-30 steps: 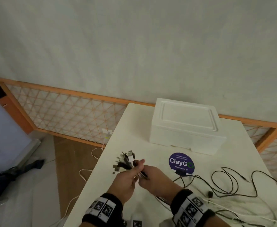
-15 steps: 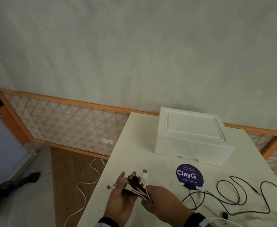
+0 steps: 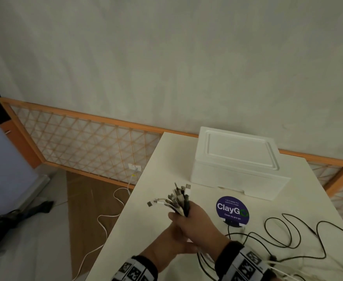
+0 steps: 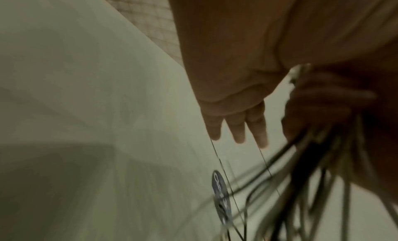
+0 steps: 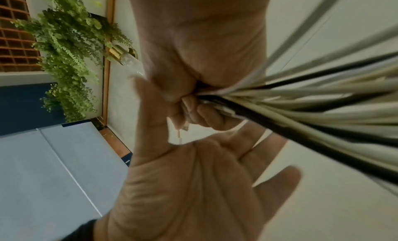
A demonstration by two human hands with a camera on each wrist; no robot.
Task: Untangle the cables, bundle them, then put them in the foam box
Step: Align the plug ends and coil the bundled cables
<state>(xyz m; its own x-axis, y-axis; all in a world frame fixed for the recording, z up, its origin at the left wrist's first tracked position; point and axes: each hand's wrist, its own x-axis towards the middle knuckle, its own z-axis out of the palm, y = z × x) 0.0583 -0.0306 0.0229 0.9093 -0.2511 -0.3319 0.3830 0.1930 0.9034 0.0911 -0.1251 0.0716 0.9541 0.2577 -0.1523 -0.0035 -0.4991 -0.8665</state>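
Note:
My right hand (image 3: 194, 222) grips a bundle of white and black cables (image 3: 179, 198) just below their plug ends, which fan out up and left over the white table (image 3: 156, 189). In the right wrist view the fist (image 5: 193, 98) is closed round the cables (image 5: 301, 105). My left hand (image 3: 172, 239) lies just under it with its palm (image 5: 193, 185) open, fingers (image 4: 237, 127) straight, holding nothing. The white foam box (image 3: 237, 159) stands behind with its lid on.
Loose black cable loops (image 3: 288, 236) trail over the table to the right of my hands. A round purple ClayGo sign (image 3: 232, 209) stands before the box. The table's left edge is close; a white cable (image 3: 109, 211) lies on the floor beside an orange lattice railing (image 3: 85, 142).
Both hands held the plug ends before. The right hand now grips the whole bundle alone and has lifted it toward the box; the left hand has let go and opened beneath it.

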